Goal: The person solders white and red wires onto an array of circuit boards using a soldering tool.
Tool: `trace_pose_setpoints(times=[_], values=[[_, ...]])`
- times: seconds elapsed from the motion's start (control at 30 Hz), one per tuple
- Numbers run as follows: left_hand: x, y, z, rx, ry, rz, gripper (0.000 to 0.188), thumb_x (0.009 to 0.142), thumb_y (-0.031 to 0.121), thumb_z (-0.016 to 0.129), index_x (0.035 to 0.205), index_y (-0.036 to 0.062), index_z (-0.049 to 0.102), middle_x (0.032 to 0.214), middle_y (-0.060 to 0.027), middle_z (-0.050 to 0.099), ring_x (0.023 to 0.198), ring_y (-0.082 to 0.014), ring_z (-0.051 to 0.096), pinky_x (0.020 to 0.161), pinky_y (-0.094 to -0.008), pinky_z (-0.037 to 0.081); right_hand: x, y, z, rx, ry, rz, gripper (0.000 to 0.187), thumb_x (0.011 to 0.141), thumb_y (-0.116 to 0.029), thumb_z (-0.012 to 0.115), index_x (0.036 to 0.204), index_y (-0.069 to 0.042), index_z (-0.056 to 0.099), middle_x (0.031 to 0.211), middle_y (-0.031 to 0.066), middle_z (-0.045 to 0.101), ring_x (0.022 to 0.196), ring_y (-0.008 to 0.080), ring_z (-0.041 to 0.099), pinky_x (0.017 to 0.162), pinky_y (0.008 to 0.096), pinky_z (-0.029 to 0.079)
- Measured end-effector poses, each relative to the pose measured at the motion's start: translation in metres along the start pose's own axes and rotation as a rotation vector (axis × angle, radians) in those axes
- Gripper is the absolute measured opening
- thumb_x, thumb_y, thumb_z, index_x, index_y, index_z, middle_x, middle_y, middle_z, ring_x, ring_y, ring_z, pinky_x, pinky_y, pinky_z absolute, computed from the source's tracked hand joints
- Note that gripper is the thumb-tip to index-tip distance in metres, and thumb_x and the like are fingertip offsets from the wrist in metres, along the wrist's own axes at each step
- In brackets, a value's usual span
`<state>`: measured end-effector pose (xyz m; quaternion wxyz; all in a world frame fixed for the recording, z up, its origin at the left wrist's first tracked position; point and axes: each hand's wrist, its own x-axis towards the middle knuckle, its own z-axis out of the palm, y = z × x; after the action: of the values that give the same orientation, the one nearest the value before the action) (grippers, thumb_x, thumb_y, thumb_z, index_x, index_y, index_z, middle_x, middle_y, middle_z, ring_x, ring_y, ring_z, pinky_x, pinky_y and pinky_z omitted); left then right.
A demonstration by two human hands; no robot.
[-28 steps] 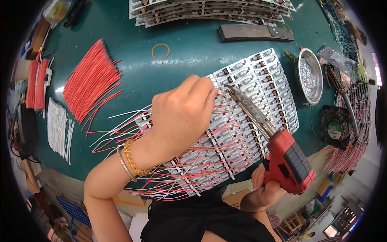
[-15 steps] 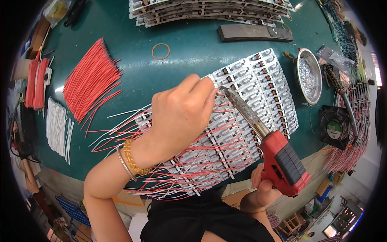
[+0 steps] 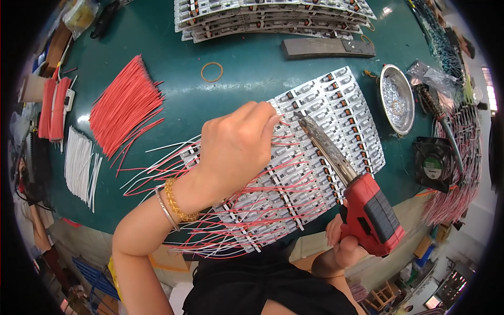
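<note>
Here, your right hand (image 3: 344, 247) grips a red-and-black plastic soldering gun (image 3: 370, 215), its dark metal tip (image 3: 303, 119) over the silvery flat circuit-board panel (image 3: 344, 123) on the glossy green tabletop (image 3: 181, 107); your left hand (image 3: 236, 139) arches above the panel, fingers narrowed together near the tip, anything between them hidden

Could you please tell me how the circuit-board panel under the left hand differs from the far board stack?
The circuit-board panel lies slanted; the board stack lies straighter across the picture. Red and white wires trail over the panel; none show on the stack. Both carry rows of small components.
</note>
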<state>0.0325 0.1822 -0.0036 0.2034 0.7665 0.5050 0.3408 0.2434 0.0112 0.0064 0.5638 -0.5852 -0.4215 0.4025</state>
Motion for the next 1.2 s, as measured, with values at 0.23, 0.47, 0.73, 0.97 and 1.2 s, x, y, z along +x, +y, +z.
trace_pose_setpoints(times=[0.23,0.47,0.73,0.97,1.2], values=[[0.007,0.011,-0.049,0.149,-0.069,-0.047,0.007,0.09,0.003,0.062,0.096,0.0016,0.065,0.079,-0.0166,0.067,0.066,-0.0301,0.066,0.059,-0.0366,0.049,-0.009,0.01,-0.014,-0.15,0.13,-0.07,0.092,0.083,-0.059,0.07,0.129,0.016,0.045,0.052,-0.0015,0.047,0.041,0.0084,0.044,0.042,0.0226,0.035],[0.026,0.015,-0.094,-0.005,0.029,-0.317,0.006,0.091,0.007,0.063,0.092,0.0015,0.063,0.074,-0.0102,0.065,0.061,-0.0205,0.061,0.057,-0.0343,0.047,0.006,-0.021,-0.017,-0.132,0.08,-0.295,0.089,0.087,-0.056,0.068,0.129,0.018,0.043,0.052,-0.0007,0.049,0.041,0.009,0.045,0.043,0.0224,0.036],[0.021,-0.013,0.0,-0.12,-0.059,-0.109,0.012,0.087,0.008,0.067,0.086,-0.0014,0.061,0.086,-0.0134,0.06,0.078,-0.0285,0.061,0.069,-0.0378,0.049,0.015,0.011,-0.007,-0.225,-0.001,-0.232,0.08,0.086,-0.051,0.072,0.129,0.01,0.046,0.053,0.001,0.047,0.04,0.01,0.045,0.039,0.0236,0.037],[0.017,-0.012,0.007,0.004,0.019,0.011,0.011,0.083,0.004,0.069,0.083,-0.0002,0.059,0.085,-0.0118,0.059,0.078,-0.0307,0.059,0.069,-0.0394,0.047,0.026,0.01,-0.003,-0.257,-0.015,-0.066,0.084,0.084,-0.056,0.071,0.12,0.015,0.048,0.051,0.0006,0.047,0.038,0.0092,0.044,0.039,0.0237,0.038],[0.017,-0.01,0.006,0.03,0.045,0.039,0.012,0.081,0.003,0.069,0.081,0.0003,0.057,0.085,-0.0117,0.059,0.078,-0.0326,0.058,0.069,-0.0405,0.046,0.022,0.014,-0.011,-0.342,-0.031,-0.08,0.08,0.083,-0.057,0.071,0.114,0.014,0.051,0.051,0.0014,0.048,0.039,0.0108,0.044,0.039,0.0247,0.038]])
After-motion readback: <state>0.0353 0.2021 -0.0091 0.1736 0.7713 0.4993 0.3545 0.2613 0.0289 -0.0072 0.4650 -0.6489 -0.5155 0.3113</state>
